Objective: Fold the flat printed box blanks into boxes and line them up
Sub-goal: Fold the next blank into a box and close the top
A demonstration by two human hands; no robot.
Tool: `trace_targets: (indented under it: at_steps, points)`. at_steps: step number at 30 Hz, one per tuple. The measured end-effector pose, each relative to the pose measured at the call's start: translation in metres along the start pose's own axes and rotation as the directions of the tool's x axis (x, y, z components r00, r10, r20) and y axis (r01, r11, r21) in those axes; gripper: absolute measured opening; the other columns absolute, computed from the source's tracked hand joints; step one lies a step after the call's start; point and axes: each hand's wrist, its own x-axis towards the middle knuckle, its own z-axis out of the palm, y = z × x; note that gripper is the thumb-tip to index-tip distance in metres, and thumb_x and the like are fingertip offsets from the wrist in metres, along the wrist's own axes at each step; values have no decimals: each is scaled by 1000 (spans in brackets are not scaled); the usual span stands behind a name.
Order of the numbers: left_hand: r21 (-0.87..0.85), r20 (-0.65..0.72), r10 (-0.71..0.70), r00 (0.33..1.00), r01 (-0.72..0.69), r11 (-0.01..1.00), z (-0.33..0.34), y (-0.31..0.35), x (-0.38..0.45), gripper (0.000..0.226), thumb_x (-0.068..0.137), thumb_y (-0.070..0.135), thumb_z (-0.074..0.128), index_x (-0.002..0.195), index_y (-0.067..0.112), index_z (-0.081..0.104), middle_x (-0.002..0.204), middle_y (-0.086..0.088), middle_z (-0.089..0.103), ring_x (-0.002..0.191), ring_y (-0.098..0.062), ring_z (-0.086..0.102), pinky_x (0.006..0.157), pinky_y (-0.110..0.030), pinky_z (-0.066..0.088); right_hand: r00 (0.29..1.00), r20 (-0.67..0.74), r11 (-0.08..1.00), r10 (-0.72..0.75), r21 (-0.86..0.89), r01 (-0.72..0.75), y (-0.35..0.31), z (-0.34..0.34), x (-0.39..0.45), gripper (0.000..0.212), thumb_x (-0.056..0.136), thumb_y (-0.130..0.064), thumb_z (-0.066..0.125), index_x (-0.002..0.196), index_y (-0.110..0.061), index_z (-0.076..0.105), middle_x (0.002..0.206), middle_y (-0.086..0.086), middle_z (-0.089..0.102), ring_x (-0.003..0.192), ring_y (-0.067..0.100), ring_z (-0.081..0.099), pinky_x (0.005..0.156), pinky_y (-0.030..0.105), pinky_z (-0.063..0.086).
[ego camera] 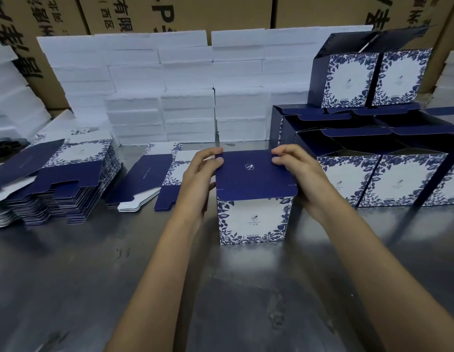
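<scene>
Head view, then: how far along does the job look?

— Partway, I'd say. One box (254, 199) stands upright on the metal table (93, 288), near the middle, its dark blue lid flap (254, 174) lying across the top. The left hand (200, 176) grasps the box's left side with fingers on the flap's far left corner, and the right hand (297, 171) grasps the right side the same way

— And what's finished?

— A row of folded boxes (383, 181) sits just right of it, more behind them, and two boxes on top (373, 80) at far right, flaps open

— What's left?

— Plenty: a tall stack of flat blanks (68, 184) at near left, and a few loose blanks (154, 181) between that stack and the hands
</scene>
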Motion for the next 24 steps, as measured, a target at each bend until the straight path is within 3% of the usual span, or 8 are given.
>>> trace_targets:
  at_steps: [2, 4, 8, 10, 11, 13, 19, 24]
  points:
    - [64, 59, -25, 998, 21, 998, -2, 11, 4, 34, 93, 13, 56, 111, 39, 68, 100, 0, 70, 85, -13, 68, 74, -29, 51, 1000, -5, 995, 12, -99, -13, -10, 5, 6, 17, 81, -11, 66, 88, -26, 69, 82, -10, 71, 71, 5, 64, 61, 20, 49]
    - [216, 52, -91, 994, 78, 973, 4, 26, 13, 38, 89, 12, 52, 110, 39, 68, 95, 1, 68, 83, -12, 65, 68, -26, 50, 999, -8, 977, 35, -210, -36, -22, 12, 17, 25, 71, -14, 61, 92, -25, 69, 89, -5, 75, 80, 11, 64, 75, 28, 52]
    - [574, 22, -77, 997, 50, 818, 36, 52, 30, 9, 89, 15, 53, 83, 21, 56, 79, -5, 49, 74, -18, 40, 65, -28, 32, 999, 43, 839, 20, -544, 6, -37, 31, 39, 11, 87, -10, 59, 88, -9, 70, 76, -2, 60, 74, 14, 51, 70, 27, 40]
    - [641, 19, -70, 997, 41, 766, 47, 52, 37, 28, 91, 18, 55, 66, 18, 44, 64, -3, 41, 61, -19, 35, 57, -27, 27, 999, 44, 786, 22, -619, 10, -36, 38, 46, 26, 90, -17, 59, 70, 0, 60, 70, 1, 49, 69, 14, 42, 64, 28, 34]
    - [666, 16, -64, 998, 37, 745, 49, 49, 39, 36, 93, 19, 53, 62, 19, 36, 60, -1, 35, 57, -19, 30, 53, -28, 23, 999, 44, 762, 13, -648, 19, -34, 40, 47, 34, 92, -21, 58, 62, -7, 53, 68, 2, 44, 67, 15, 38, 60, 29, 31]
    - [685, 24, -64, 998, 31, 728, 50, 45, 41, 34, 94, 19, 49, 64, 21, 33, 62, 0, 34, 56, -18, 28, 51, -30, 21, 997, 75, 716, -14, -695, 62, -31, 42, 47, 29, 96, -27, 56, 69, -18, 51, 72, 4, 46, 68, 15, 39, 56, 30, 30]
    - [666, 11, -105, 994, 71, 742, 46, 44, 43, 8, 94, 22, 52, 89, 17, 57, 84, -3, 55, 69, -18, 47, 57, -29, 33, 981, 193, 666, -13, -730, 153, -30, 39, 45, 31, 102, -29, 53, 72, -23, 59, 80, -5, 63, 81, 13, 55, 65, 26, 43]
    - [647, 12, -138, 990, 98, 756, 44, 42, 44, 9, 94, 22, 53, 88, 18, 59, 84, 0, 58, 67, -15, 49, 57, -27, 34, 979, 204, 669, -3, -727, 154, -31, 38, 44, 31, 103, -29, 54, 76, -15, 57, 79, -3, 60, 78, 14, 54, 69, 29, 44]
